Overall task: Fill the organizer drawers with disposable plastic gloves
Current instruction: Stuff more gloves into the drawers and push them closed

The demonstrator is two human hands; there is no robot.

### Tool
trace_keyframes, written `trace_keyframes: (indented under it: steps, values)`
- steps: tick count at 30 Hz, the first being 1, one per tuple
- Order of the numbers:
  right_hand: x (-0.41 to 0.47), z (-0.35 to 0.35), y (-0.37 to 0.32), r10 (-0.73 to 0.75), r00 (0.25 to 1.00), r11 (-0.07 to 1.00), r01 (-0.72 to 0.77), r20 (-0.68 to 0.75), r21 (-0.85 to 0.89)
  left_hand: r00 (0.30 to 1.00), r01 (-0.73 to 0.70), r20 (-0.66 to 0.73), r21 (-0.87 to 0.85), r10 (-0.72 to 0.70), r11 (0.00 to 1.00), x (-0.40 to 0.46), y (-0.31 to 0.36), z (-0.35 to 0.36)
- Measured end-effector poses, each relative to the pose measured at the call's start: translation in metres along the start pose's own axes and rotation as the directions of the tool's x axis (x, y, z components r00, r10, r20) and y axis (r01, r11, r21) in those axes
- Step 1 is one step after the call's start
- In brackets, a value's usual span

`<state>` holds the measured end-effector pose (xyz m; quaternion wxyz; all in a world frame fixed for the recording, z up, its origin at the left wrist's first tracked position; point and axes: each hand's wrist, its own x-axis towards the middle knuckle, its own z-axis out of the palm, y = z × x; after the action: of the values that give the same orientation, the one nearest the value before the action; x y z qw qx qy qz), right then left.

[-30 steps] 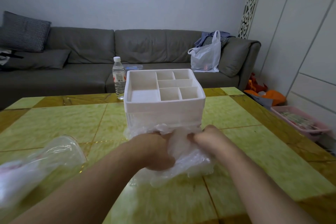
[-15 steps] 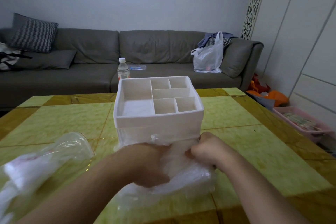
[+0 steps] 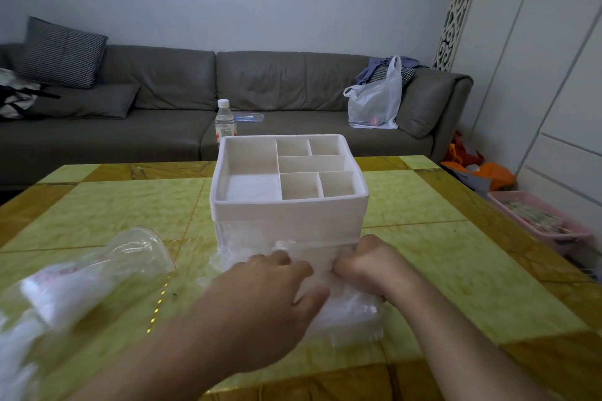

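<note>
A white organizer point(image 3: 288, 216) with several open top compartments stands mid-table. Its bottom drawer is pulled out toward me and holds a crumpled wad of clear plastic gloves point(image 3: 345, 306). My left hand point(image 3: 273, 290) lies flat on top of the gloves, fingers spread and pressing them down. My right hand point(image 3: 368, 265) is curled at the drawer's right front, fingers tucked into the gloves against the organizer's face. The drawer's walls are mostly hidden by plastic and hands.
A clear bag of more gloves point(image 3: 81, 280) lies at the left on the green and yellow table point(image 3: 456, 270). A water bottle point(image 3: 224, 122) stands behind the organizer. Beyond are a grey sofa point(image 3: 277, 88) with a white plastic bag point(image 3: 374, 101), and a pink basket point(image 3: 540, 221) on the floor at right.
The organizer has come closer in view. My left hand has flattened on top of the gloves and both hands have pushed the wad further into the drawer.
</note>
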<state>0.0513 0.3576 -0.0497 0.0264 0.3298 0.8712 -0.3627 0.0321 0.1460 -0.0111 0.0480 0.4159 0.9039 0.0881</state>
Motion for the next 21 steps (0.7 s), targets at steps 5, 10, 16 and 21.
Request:
trace_keyframes:
  steps: [5,10,16,21]
  values:
    - [-0.006,0.002,-0.001,0.003,1.000,1.000,-0.003,-0.026,-0.004,0.995,-0.062,0.090,0.097,0.054,0.993,-0.003,0.012,0.021]
    - [-0.026,-0.010,0.000,0.038,0.994,0.985,-0.055,0.104,0.166,0.994,-0.030,0.104,0.042,0.026,0.999,0.006,-0.002,0.029]
    - [-0.050,-0.009,0.013,0.026,0.948,0.996,-0.053,0.317,0.076,0.985,-0.028,0.168,-0.004,0.029,1.000,0.020,-0.015,0.033]
    - [-0.049,-0.001,0.013,0.012,0.966,0.996,-0.033,0.259,0.077,0.997,0.019,0.070,-0.096,-0.013,0.995,0.017,-0.015,0.027]
